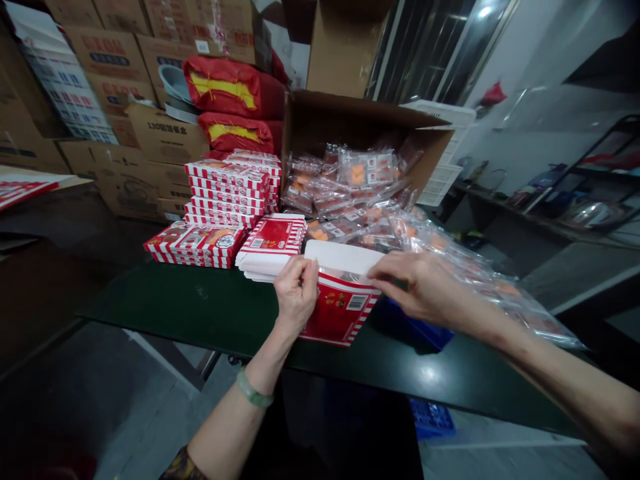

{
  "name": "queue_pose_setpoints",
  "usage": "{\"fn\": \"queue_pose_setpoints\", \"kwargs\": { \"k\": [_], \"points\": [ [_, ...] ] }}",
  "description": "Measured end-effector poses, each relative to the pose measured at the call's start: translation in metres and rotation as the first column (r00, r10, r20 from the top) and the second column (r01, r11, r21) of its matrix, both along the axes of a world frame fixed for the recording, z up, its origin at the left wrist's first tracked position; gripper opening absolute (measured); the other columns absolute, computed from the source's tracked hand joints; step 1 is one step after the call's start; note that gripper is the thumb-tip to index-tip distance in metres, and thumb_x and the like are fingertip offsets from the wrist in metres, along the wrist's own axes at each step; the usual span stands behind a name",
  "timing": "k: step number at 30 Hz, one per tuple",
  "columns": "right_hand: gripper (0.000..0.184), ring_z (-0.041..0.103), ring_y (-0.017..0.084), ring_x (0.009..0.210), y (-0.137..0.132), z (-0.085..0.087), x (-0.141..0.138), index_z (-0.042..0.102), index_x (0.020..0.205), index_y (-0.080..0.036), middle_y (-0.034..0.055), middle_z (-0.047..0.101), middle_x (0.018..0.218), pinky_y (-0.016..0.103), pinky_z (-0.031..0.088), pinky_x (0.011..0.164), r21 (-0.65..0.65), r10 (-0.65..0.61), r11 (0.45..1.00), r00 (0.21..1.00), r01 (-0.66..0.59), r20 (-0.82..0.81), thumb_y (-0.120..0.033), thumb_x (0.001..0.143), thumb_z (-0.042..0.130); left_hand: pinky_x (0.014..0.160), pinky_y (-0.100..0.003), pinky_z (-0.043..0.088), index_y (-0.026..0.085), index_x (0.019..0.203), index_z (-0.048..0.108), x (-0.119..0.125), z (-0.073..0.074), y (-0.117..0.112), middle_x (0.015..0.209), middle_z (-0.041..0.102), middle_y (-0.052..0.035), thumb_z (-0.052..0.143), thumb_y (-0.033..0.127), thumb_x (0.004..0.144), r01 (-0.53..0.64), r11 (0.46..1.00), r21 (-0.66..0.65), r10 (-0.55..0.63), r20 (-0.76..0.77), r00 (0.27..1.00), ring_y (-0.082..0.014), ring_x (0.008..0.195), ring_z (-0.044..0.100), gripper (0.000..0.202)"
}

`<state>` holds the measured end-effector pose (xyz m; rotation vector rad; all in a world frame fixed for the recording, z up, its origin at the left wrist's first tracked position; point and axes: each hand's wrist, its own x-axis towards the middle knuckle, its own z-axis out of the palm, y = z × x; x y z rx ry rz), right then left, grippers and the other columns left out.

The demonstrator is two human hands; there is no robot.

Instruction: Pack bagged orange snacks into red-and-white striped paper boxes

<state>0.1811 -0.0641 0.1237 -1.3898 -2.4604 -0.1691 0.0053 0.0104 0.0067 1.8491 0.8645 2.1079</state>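
A red box with striped red-and-white edges and a barcode (336, 310) is held upright over the front of the green table, its white flap raised. My left hand (296, 290) is closed on the box's upper left corner. At the upper right corner, my right hand (417, 280) pinches the box edge between thumb and fingers. A little clear plastic shows inside the box's mouth. Just behind lies a stack of flat red-and-white cartons (273, 240). Farther back, clear packets with orange and brown contents (360, 170) fill a large cardboard box (425, 153) and spill onto the table.
Filled striped boxes stand in stacks (227, 190) at the back left, with a lower pile (197, 245) before them. The green table (210, 300) has a blue tray (425, 330) on its right. Brown cartons (113, 57) and red bags (235, 87) rise behind.
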Motion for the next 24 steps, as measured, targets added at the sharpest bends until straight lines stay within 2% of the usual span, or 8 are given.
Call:
{"fn": "queue_pose_setpoints", "kwargs": {
  "k": [4, 6, 8, 11, 14, 20, 22, 24],
  "points": [
    [0.023, 0.056, 0.019, 0.080, -0.007, -0.014, -0.001, 0.064, 0.081, -0.016, 0.0091, 0.062, 0.088, 0.032, 0.039, 0.070, 0.071, -0.072, 0.995, 0.992, 0.064, 0.107, -0.020, 0.090, 0.044, 0.060, -0.021, 0.039, 0.017, 0.067, 0.051, 0.001, -0.002, 0.000, 0.062, 0.050, 0.0026, 0.050, 0.020, 0.087, -0.023, 1.000, -0.006, 0.023, 0.013, 1.000, -0.0090, 0.058, 0.048, 0.020],
    [0.021, 0.055, 0.020, 0.084, -0.006, -0.021, -0.005, 0.064, 0.082, -0.015, 0.0111, 0.060, 0.095, 0.032, 0.039, 0.070, 0.132, -0.116, 0.986, 0.989, 0.104, 0.088, -0.017, 0.089, 0.044, 0.061, -0.021, 0.039, 0.017, 0.068, 0.051, 0.001, -0.003, 0.000, 0.062, 0.050, 0.0025, 0.051, 0.019, 0.087, -0.021, 1.000, -0.007, 0.021, 0.012, 1.000, -0.0091, 0.059, 0.048, 0.019],
    [0.018, 0.055, 0.022, 0.089, -0.004, -0.027, -0.006, 0.062, 0.091, -0.014, 0.0120, 0.059, 0.100, 0.033, 0.040, 0.074, 0.163, -0.132, 0.979, 0.991, 0.126, 0.030, -0.015, 0.087, 0.045, 0.061, -0.022, 0.039, 0.017, 0.068, 0.051, 0.001, -0.003, 0.000, 0.062, 0.050, 0.0025, 0.051, 0.018, 0.086, -0.016, 1.000, 0.002, 0.016, 0.012, 1.000, -0.0091, 0.060, 0.048, 0.018],
    [0.019, 0.056, 0.021, 0.088, 0.000, -0.033, -0.002, 0.058, 0.102, -0.013, 0.0099, 0.063, 0.095, 0.033, 0.041, 0.076, 0.190, -0.098, 0.975, 0.991, 0.113, -0.087, -0.014, 0.086, 0.048, 0.061, -0.022, 0.039, 0.017, 0.068, 0.051, 0.001, -0.003, 0.000, 0.063, 0.049, 0.0026, 0.052, 0.017, 0.085, -0.027, 1.000, 0.014, 0.027, 0.016, 1.000, -0.0091, 0.060, 0.048, 0.018],
    [0.013, 0.057, 0.018, 0.076, 0.002, -0.031, 0.004, 0.060, 0.093, -0.016, 0.0057, 0.065, 0.081, 0.032, 0.040, 0.072, 0.185, -0.022, 0.982, 0.993, 0.043, -0.115, -0.016, 0.088, 0.048, 0.060, -0.021, 0.039, 0.017, 0.067, 0.051, 0.002, -0.003, 0.001, 0.062, 0.049, 0.0031, 0.052, 0.018, 0.085, -0.048, 0.999, 0.019, 0.048, 0.019, 0.999, -0.0087, 0.058, 0.047, 0.018],
    [0.015, 0.055, 0.022, 0.076, 0.000, -0.016, -0.007, 0.056, 0.090, -0.013, 0.0093, 0.063, 0.081, 0.035, 0.036, 0.072, 0.097, -0.050, 0.995, 0.975, 0.030, 0.218, -0.014, 0.076, 0.051, 0.061, -0.022, 0.039, 0.017, 0.067, 0.052, 0.004, -0.004, 0.002, 0.062, 0.050, 0.0026, 0.051, 0.023, 0.087, -0.054, 0.998, -0.033, 0.055, 0.013, 0.998, -0.0092, 0.058, 0.047, 0.020],
    [0.012, 0.054, 0.023, 0.075, 0.003, -0.019, -0.016, 0.055, 0.084, -0.013, 0.0112, 0.062, 0.079, 0.037, 0.037, 0.072, 0.113, -0.055, 0.993, 0.951, 0.021, 0.304, -0.014, 0.073, 0.051, 0.062, -0.022, 0.039, 0.017, 0.067, 0.053, 0.002, -0.003, 0.001, 0.062, 0.051, 0.0021, 0.048, 0.025, 0.089, -0.026, 0.997, -0.066, 0.027, 0.010, 1.000, -0.0097, 0.059, 0.049, 0.024],
    [0.011, 0.053, 0.025, 0.076, 0.009, -0.029, -0.020, 0.055, 0.082, -0.013, 0.0124, 0.060, 0.076, 0.039, 0.038, 0.073, 0.168, -0.033, 0.985, 0.950, -0.021, 0.311, -0.013, 0.071, 0.051, 0.065, -0.022, 0.041, 0.017, 0.069, 0.054, -0.001, 0.000, 0.000, 0.065, 0.054, 0.0011, 0.044, 0.027, 0.091, 0.019, 0.995, -0.100, -0.019, 0.001, 1.000, -0.0104, 0.063, 0.051, 0.026]
  ]
}}
